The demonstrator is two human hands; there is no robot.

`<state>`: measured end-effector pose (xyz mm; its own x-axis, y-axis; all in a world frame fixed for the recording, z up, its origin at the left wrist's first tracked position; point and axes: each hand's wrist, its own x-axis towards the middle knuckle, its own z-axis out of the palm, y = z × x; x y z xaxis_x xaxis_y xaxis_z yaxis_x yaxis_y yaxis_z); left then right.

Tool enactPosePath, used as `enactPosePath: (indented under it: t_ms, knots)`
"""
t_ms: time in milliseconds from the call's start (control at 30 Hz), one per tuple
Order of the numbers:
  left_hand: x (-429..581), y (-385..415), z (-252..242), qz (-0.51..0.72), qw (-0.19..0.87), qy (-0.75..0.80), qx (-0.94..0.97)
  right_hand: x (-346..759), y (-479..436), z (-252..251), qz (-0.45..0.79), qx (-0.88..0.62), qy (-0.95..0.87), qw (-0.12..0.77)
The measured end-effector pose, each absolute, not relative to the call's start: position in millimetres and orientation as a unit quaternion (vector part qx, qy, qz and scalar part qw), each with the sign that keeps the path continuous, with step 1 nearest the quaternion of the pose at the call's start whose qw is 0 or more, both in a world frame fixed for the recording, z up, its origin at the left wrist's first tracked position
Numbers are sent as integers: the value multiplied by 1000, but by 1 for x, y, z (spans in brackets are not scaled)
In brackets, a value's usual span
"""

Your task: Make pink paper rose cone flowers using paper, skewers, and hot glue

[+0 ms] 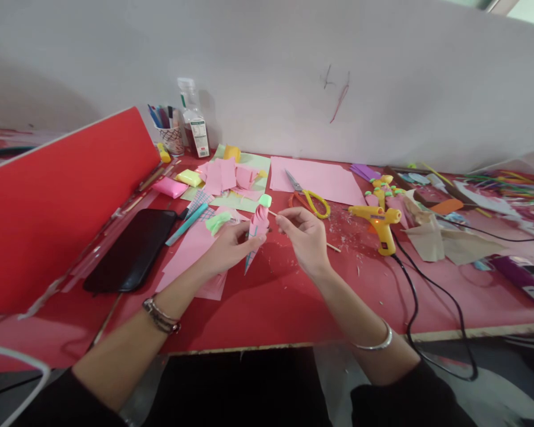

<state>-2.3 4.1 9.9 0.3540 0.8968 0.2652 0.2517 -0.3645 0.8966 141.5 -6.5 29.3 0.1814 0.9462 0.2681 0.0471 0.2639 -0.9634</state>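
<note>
Between the fingers of my left hand (229, 248) is a small pink paper cone (258, 225), pointed end down. A bright green lump (265, 200), which looks like soft clay, sits on its top. My right hand (309, 240) pinches a thin wooden stick (272, 213) whose tip points at the cone just below the lump. Whether the tip touches the cone I cannot tell. Behind my left hand lies more pale green clay (218, 222) on pink paper sheets (189, 256). Scissors (309, 198) with yellow and orange handles lie beyond my right hand.
A yellow glue gun (380, 226) with a black cord lies at the right, near small finished-looking pink pieces (382, 193). On the left are a black phone (133, 252) and a red board (66, 207). A bottle (196, 130) and a pen cup (169, 140) stand by the wall.
</note>
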Motion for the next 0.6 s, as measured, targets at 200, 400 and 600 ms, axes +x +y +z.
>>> enactPosePath:
  t_ms: [200,400,600]
  knots:
    - [-2,5,11,382,389,415,728,142,-6,28,388,-461,-517,609]
    - [-1,6,10,369,381,434,728,141,-8,28,383,-437,-532,616]
    - [-1,5,10,361,376,436,734,142,-11,28,303,-409,-623,593]
